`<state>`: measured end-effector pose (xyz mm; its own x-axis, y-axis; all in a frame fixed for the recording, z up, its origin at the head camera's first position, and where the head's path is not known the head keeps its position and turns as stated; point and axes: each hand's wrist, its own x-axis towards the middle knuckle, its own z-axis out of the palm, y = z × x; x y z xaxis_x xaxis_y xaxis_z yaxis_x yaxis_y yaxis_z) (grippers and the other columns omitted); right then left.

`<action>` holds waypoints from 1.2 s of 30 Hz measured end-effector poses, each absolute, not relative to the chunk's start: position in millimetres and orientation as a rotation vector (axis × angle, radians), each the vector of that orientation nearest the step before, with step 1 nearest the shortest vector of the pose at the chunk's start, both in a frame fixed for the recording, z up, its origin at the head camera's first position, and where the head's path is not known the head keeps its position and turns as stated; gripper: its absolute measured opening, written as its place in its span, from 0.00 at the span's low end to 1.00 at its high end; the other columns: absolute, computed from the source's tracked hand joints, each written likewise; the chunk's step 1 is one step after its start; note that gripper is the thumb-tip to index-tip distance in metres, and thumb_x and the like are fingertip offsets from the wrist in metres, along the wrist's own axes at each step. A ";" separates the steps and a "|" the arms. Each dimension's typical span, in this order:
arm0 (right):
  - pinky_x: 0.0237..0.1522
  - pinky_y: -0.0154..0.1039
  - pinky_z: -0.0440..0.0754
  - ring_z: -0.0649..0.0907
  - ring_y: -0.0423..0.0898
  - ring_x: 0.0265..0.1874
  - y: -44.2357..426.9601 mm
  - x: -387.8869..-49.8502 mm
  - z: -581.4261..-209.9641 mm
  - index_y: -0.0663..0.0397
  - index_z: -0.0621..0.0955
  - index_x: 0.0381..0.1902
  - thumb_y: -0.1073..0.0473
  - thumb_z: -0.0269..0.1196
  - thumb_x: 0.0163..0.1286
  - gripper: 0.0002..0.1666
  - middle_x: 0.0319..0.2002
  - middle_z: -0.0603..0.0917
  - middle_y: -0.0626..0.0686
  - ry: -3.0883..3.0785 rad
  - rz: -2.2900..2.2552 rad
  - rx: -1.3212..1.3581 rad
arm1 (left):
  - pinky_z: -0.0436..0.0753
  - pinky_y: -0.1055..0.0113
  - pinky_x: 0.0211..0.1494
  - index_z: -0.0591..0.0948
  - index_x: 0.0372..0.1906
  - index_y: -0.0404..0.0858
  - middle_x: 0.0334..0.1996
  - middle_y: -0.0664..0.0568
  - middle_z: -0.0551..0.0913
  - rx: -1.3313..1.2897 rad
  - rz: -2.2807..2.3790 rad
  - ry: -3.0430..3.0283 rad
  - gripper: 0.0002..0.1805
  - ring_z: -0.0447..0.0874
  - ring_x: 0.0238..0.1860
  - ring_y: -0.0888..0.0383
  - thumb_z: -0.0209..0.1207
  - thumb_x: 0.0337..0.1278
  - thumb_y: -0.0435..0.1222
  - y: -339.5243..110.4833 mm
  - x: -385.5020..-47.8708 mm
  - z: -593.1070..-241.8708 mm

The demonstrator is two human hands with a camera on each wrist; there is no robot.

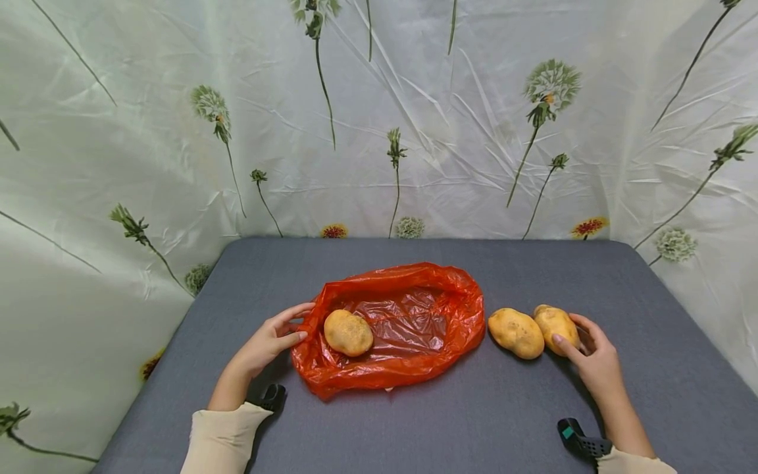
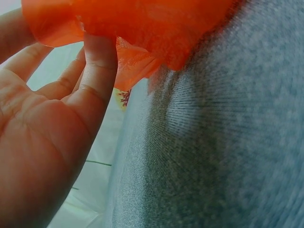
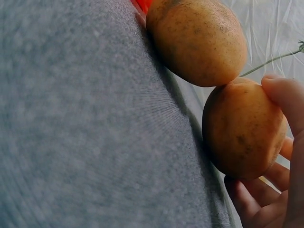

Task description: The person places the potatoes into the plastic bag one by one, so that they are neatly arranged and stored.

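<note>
A red plastic bag [image 1: 391,380] lies spread with its mouth facing up, and one potato [image 1: 348,333] rests inside at its left end. The left hand [image 1: 266,342] pinches the bag's left rim between thumb and fingers; the left wrist view has the red plastic [image 2: 142,28] at the fingertips of that hand [image 2: 52,114]. Right of the bag lie two potatoes side by side. The right hand [image 1: 598,362] holds the outer potato [image 1: 554,329] by its right side, thumb and fingers around it. In the right wrist view this potato [image 3: 244,128] touches the other potato [image 3: 197,42].
The grey table [image 1: 474,421] carries the bag and potatoes. Behind and beside it hangs a pale curtain [image 1: 367,184] with a plant print. Black straps [image 1: 583,442] sit at both wrists.
</note>
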<state>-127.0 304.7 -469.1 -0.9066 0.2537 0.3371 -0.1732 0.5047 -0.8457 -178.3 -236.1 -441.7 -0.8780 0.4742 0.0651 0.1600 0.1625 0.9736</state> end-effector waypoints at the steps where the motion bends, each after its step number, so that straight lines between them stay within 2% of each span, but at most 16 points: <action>1: 0.42 0.18 0.65 0.69 0.25 0.46 304.7 -127.1 -468.6 0.62 0.68 0.58 0.67 0.63 0.58 0.30 0.50 0.71 0.43 -2.328 1.375 -0.076 | 0.77 0.63 0.42 0.61 0.64 0.33 0.58 0.34 0.63 0.613 1.780 2.184 0.28 0.72 0.50 0.47 0.53 0.59 0.29 -236.2 -178.5 -441.7; 5: 0.43 0.18 0.65 0.69 0.26 0.48 304.4 -127.8 -467.5 0.60 0.68 0.58 0.67 0.63 0.57 0.30 0.51 0.72 0.48 -2.307 1.372 -0.113 | 0.77 0.64 0.42 0.61 0.64 0.33 0.58 0.34 0.63 0.614 1.784 2.176 0.28 0.72 0.50 0.46 0.52 0.59 0.29 -236.5 -179.4 -441.8; 12: 0.43 0.19 0.66 0.71 0.28 0.46 302.6 -130.3 -466.6 0.65 0.69 0.56 0.71 0.64 0.54 0.30 0.46 0.72 0.38 -2.235 1.363 -0.167 | 0.76 0.64 0.43 0.60 0.64 0.32 0.59 0.34 0.62 0.623 1.801 2.155 0.28 0.72 0.51 0.47 0.52 0.59 0.28 -236.4 -179.3 -441.9; 20: 0.43 0.19 0.66 0.71 0.30 0.47 299.9 -129.9 -463.7 0.61 0.70 0.56 0.71 0.64 0.53 0.31 0.50 0.74 0.48 -2.208 1.350 -0.215 | 0.76 0.65 0.43 0.60 0.64 0.31 0.58 0.33 0.62 0.619 1.806 2.153 0.28 0.72 0.51 0.47 0.52 0.59 0.27 -236.4 -179.1 -441.9; 28: 0.45 0.20 0.66 0.72 0.31 0.47 297.2 -129.1 -457.9 0.59 0.72 0.56 0.74 0.65 0.50 0.33 0.49 0.75 0.48 -2.155 1.357 -0.216 | 0.76 0.65 0.43 0.61 0.64 0.31 0.58 0.33 0.63 0.606 1.795 2.170 0.27 0.72 0.51 0.48 0.52 0.59 0.28 -236.4 -178.4 -440.4; 36: 0.42 0.22 0.68 0.73 0.32 0.45 289.3 -130.0 -449.7 0.65 0.72 0.54 0.79 0.65 0.45 0.34 0.47 0.76 0.49 -2.100 1.370 -0.146 | 0.76 0.65 0.43 0.60 0.64 0.31 0.58 0.33 0.62 0.605 1.790 2.169 0.28 0.71 0.51 0.45 0.52 0.59 0.28 -235.7 -177.6 -439.4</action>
<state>-130.0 289.3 -449.7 -0.8021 0.4091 0.4349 -0.2332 0.4559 -0.8589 -177.6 -235.7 -439.4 -0.8782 0.4746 0.0600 0.1490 0.1522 0.9771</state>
